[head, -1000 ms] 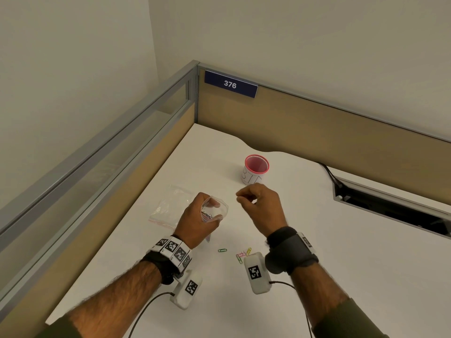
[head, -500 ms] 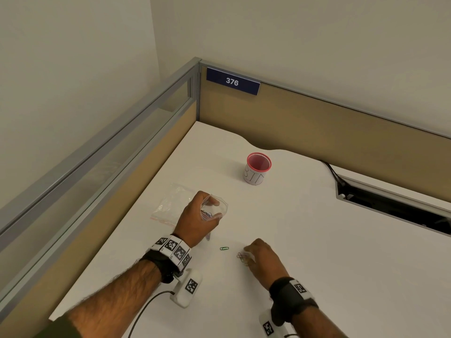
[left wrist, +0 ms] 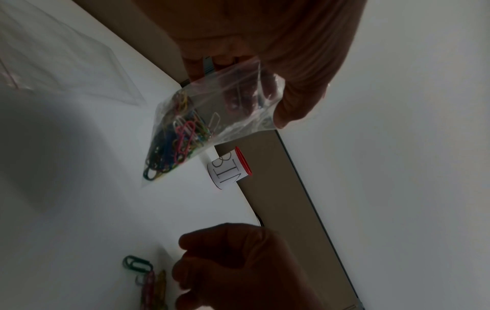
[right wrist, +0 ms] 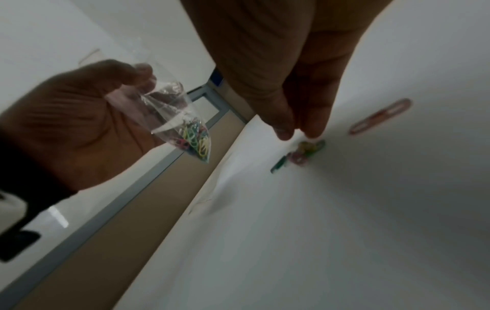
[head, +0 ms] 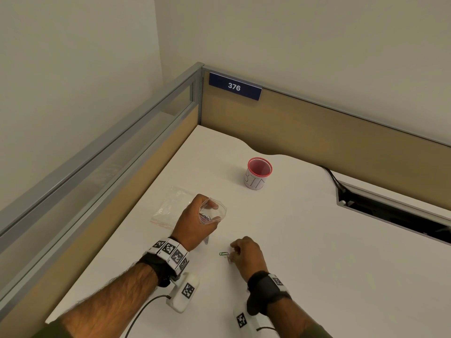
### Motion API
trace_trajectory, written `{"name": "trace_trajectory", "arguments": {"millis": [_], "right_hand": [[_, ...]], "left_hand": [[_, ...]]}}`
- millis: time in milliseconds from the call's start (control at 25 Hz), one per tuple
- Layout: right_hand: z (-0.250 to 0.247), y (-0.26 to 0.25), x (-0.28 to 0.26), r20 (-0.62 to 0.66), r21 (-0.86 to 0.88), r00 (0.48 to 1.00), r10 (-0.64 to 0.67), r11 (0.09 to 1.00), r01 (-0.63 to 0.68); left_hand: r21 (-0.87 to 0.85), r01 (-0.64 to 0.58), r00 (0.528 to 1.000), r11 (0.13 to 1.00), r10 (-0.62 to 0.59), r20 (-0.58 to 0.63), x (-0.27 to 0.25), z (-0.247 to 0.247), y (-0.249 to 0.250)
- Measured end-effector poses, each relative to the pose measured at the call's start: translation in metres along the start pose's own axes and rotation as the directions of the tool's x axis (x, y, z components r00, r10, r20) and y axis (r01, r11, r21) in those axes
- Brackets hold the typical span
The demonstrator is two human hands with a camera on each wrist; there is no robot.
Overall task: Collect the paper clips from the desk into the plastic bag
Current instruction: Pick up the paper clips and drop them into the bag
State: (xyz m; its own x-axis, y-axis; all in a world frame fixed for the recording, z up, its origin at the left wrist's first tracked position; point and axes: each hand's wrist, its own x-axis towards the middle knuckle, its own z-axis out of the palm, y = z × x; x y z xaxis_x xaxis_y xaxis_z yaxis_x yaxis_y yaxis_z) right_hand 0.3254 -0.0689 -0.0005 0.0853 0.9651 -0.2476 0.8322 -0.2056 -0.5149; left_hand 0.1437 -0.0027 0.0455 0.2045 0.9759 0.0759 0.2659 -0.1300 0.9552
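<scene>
Aloft, left hand (head: 195, 222) gripping bag (left wrist: 212, 117), right hand (head: 246, 252) fingering clips (left wrist: 148, 279)

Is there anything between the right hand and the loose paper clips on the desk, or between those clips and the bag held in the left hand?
Nothing visible. The right hand is right at the loose paper clips, fingertips just above them. Only bare desk lies between them and the plastic bag, which the left hand holds above the desk, mouth open upward.

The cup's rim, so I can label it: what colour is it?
Red, on the white cup; clearest in the head view.
</scene>
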Motion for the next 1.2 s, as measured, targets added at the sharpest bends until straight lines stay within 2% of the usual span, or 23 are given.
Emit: {"name": "trace_trajectory", "arguments": {"millis": [120, 240, 320, 440, 640, 800, 960, 1080, 1200], "right_hand": [[-0.002, -0.007, 0.009, 0.055, -0.078, 0.990, -0.130, 0.988, 0.134], [0.008, -0.011, 0.008, 0.164, -0.184, 0.947, -0.278, 0.934, 0.306], [0.011, -0.005, 0.007, 0.180, -0.251, 0.929, -0.323, 0.898, 0.361], [0.001, 0.012, 0.006, 0.165, -0.271, 0.945, -0.284, 0.908, 0.320], [-0.025, 0.039, -0.005, 0.108, -0.116, 0.982, -0.157, 0.979, 0.169], [-0.018, 0.036, -0.007, 0.222, -0.242, 0.953, -0.205, 0.935, 0.258], [-0.007, 0.030, -0.003, 0.218, -0.310, 0.942, -0.254, 0.898, 0.314], [-0.010, 0.026, 0.001, 0.210, -0.286, 0.955, -0.208, 0.921, 0.263], [-0.016, 0.020, 0.007, 0.210, -0.190, 0.973, -0.099, 0.972, 0.140]], "left_hand": [[-0.003, 0.007, 1.000, 1.000, -0.007, -0.021, 0.001, -0.008, -0.002], [-0.006, 0.002, 1.000, 1.000, -0.002, -0.022, 0.003, -0.009, -0.004], [-0.006, -0.004, 1.000, 1.000, 0.004, -0.025, 0.003, -0.009, -0.003], [-0.015, 0.011, 1.000, 1.000, -0.012, -0.025, 0.002, -0.008, -0.003], [-0.023, 0.012, 1.000, 1.000, -0.012, -0.022, 0.000, -0.006, -0.004], [-0.029, 0.006, 1.000, 1.000, -0.006, 0.002, -0.001, 0.002, -0.003], [-0.017, -0.004, 1.000, 1.000, 0.004, -0.005, 0.000, 0.001, -0.002], [-0.026, 0.014, 1.000, 1.000, -0.014, -0.006, 0.000, -0.003, -0.003], [-0.023, 0.019, 1.000, 1.000, -0.020, -0.010, 0.000, -0.004, -0.003]]}}
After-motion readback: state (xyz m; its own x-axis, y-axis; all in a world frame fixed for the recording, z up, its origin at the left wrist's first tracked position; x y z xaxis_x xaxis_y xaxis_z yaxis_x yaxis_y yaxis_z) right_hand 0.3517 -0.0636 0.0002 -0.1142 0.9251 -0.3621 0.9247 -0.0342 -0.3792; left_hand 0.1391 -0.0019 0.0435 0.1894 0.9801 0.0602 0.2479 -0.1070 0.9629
